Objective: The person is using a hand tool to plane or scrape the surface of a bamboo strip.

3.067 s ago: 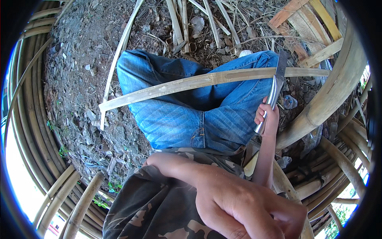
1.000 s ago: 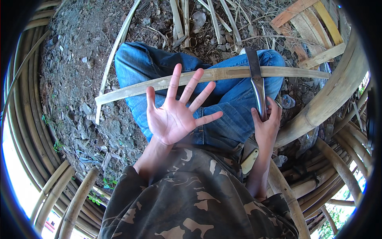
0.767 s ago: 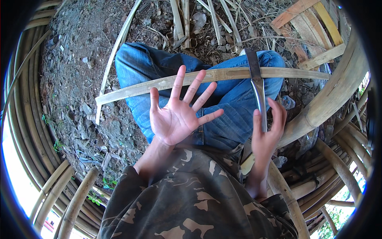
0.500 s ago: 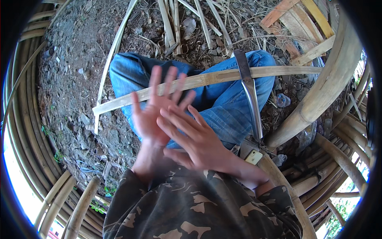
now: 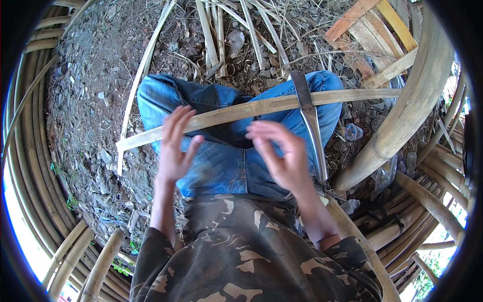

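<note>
A long split bamboo strip (image 5: 226, 115) lies across my lap over both jeans-clad legs. Across its right part rests a machete-like knife (image 5: 310, 121) with a dark blade end and a shiny metal handle. My left hand (image 5: 177, 143) is raised at the strip's left part, empty, thumb apart from the fingers; whether it touches the strip I cannot tell. To the right, my right hand (image 5: 282, 151) hovers over my lap below the strip, between it and the knife, with fingers bent loosely and thumb apart, holding nothing.
A thick bamboo pole (image 5: 402, 116) slants along the right side. Several thin bamboo strips (image 5: 216, 40) lie on the dirt ahead, with another strip (image 5: 141, 85) at the left. Wooden boards (image 5: 372, 40) lie at the far right. Stacked bamboo poles (image 5: 35, 146) curve along the left.
My hands, which were close together with the right overlapping the left, have moved apart. The left has gone slightly left, the right to the right. Strip and knife stay across my lap.
</note>
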